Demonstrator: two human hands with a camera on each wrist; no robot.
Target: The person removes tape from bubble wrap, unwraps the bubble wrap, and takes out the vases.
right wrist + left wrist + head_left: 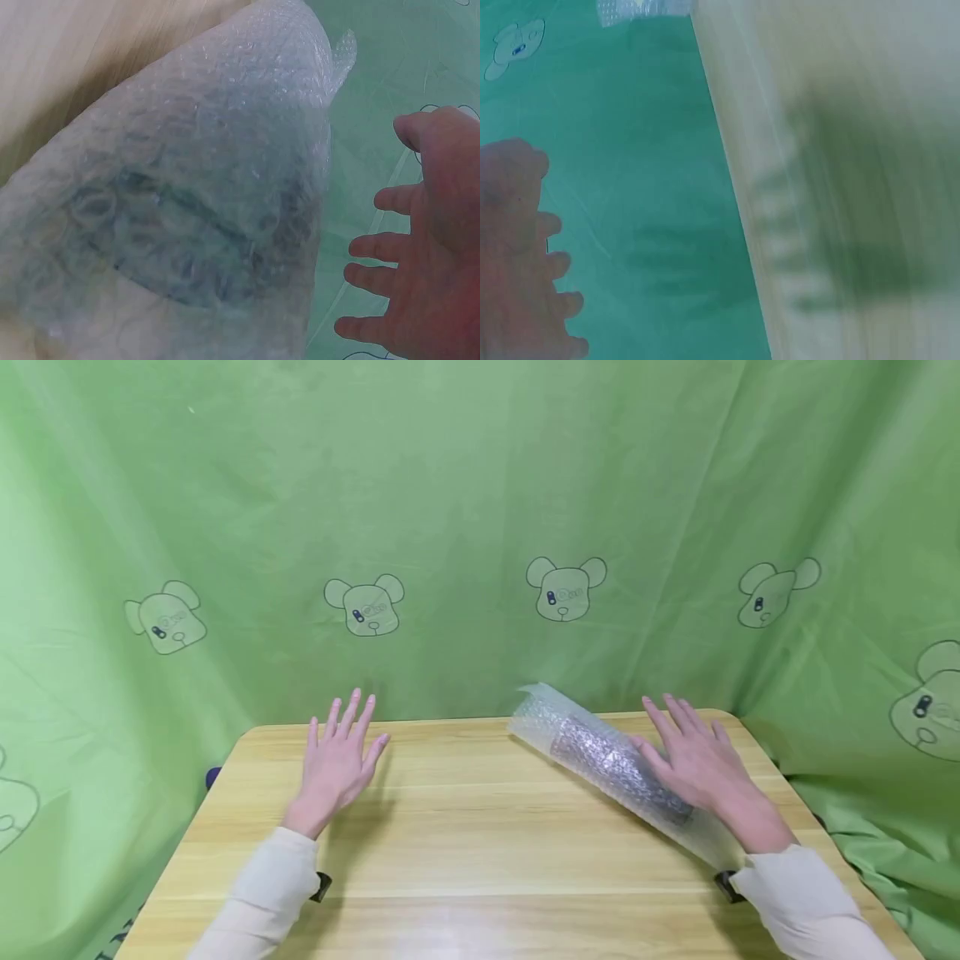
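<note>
A long roll of bubble wrap [600,756] lies slanted across the right part of the wooden table [450,827], with something dark inside that the wrap blurs. In the right wrist view the bubble wrap [225,127] fills the left and middle, its end showing a dark curved shape within. My right hand [701,764] is held over the roll's right side, fingers spread; in the right wrist view a gap shows between the fingers [375,259] and the wrap. On the left, my left hand [337,772] hovers above the table with straight, spread fingers, holding nothing, its shadow falling on the wood.
Behind and beside the table hangs a green cloth [450,527] printed with bear-head outlines. The table's far edge runs just below the cloth. A small dark purple object [213,776] peeks out at the table's left edge.
</note>
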